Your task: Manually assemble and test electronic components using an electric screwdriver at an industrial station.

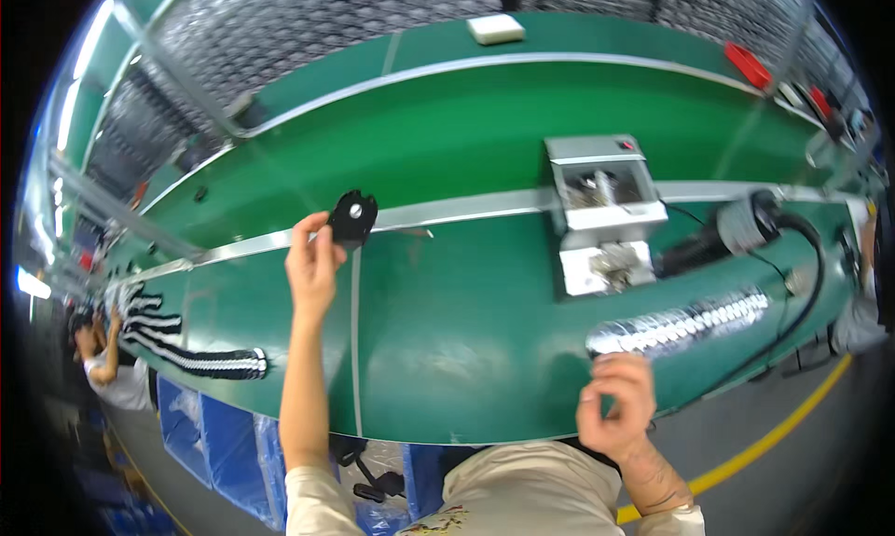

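My left hand [314, 266] is raised over the green bench, thumb and fingers pinching a flat black plate [353, 217] with notched edges and a silver round centre. My right hand [617, 404] is at the front of the bench, its fingers curled in toward the thumb. Whatever it may hold is too small or hidden to make out. Just beyond its knuckles lies a long row of stacked shiny silver and black parts [685, 322]. A grey metal box [601, 186] with small metal pieces in its tray stands farther back, more of them lying on its white front plate [608, 268].
A black powered hand tool [722, 238] with a thick cable rests right of the box. Rows of black and silver parts [200, 361] lie at left, near a co-worker [117, 364]. A white block [496, 29] and red tray [747, 64] sit on the back ledge. Blue bins [224, 452] stand below.
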Available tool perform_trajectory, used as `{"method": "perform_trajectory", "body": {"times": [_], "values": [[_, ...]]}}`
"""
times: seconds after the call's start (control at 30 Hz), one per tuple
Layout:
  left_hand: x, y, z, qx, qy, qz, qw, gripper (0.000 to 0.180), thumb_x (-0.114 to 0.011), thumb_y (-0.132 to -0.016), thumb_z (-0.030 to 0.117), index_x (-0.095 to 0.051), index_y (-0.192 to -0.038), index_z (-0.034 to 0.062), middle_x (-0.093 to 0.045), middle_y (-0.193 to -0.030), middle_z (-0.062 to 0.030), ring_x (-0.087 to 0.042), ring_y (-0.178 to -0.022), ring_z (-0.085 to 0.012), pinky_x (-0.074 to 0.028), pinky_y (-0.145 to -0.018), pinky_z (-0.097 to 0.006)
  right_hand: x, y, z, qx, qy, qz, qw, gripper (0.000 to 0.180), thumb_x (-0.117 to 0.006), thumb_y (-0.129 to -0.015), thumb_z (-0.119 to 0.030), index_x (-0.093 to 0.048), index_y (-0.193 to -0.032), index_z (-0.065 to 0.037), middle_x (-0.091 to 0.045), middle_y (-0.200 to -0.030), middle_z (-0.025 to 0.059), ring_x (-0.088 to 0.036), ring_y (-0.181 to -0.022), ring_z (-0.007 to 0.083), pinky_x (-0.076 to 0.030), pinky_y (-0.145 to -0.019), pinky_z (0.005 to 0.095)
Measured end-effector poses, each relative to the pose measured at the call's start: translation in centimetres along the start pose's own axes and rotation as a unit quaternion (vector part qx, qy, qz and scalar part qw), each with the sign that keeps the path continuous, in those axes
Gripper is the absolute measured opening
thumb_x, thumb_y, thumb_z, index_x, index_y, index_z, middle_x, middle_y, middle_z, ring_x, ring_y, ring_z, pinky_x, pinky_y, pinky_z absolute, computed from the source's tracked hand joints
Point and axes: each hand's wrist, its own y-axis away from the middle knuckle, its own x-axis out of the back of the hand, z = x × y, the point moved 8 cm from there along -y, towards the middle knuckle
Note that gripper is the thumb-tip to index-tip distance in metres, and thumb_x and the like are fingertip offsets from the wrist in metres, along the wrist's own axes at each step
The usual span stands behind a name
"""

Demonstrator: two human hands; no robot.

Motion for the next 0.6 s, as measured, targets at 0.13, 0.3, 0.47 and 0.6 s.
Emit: {"method": "perform_trajectory", "body": {"times": [0.13,0.3,0.47,0.6], "values": [[-10.9,7.1,5.1,0.106,0.128,-0.181,0.969,0.018,-0.050,-0.099,0.014,-0.058,-0.112,0.0038,-0.058,-0.073,0.0005,-0.054,-0.058,-0.0046,-0.042,-0.050,-0.019,10.0,-0.3,2.4,0.054,0.203,0.181,0.961,0.045,-0.061,-0.072,-0.002,-0.046,-0.114,-0.003,-0.043,-0.128,0.0201,-0.043,-0.120,0.0344,-0.035,-0.102,0.0451],[-19.7,13.9,8.4,0.123,0.100,-0.387,0.908,0.018,-0.049,-0.099,0.013,-0.057,-0.111,0.0026,-0.059,-0.076,-0.0030,-0.058,-0.060,-0.0074,-0.047,-0.052,-0.023,12.0,-4.4,5.7,-0.020,0.067,0.273,0.959,0.078,-0.072,-0.072,-0.007,-0.029,-0.138,0.001,-0.038,-0.137,0.0209,-0.039,-0.128,0.0330,-0.032,-0.106,0.0462],[-21.5,15.1,11.0,-0.052,-0.027,-0.378,0.924,0.019,-0.052,-0.094,0.005,-0.057,-0.112,0.0017,-0.058,-0.097,-0.0124,-0.063,-0.077,-0.0194,-0.051,-0.067,-0.030,11.1,-8.5,8.1,-0.019,-0.108,0.225,0.968,0.084,-0.078,-0.072,-0.009,-0.027,-0.139,0.001,-0.043,-0.132,0.0169,-0.046,-0.122,0.0273,-0.035,-0.104,0.0407],[-20.7,15.2,13.1,-0.161,-0.061,-0.406,0.897,0.026,-0.064,-0.076,0.004,-0.056,-0.101,0.0066,-0.050,-0.118,-0.0153,-0.055,-0.108,-0.0333,-0.049,-0.086,-0.041,10.3,-9.9,8.8,-0.064,-0.132,0.159,0.976,0.065,-0.069,-0.079,-0.001,-0.033,-0.134,0.002,-0.050,-0.128,0.0167,-0.059,-0.104,0.0197,-0.046,-0.089,0.0318]]}}
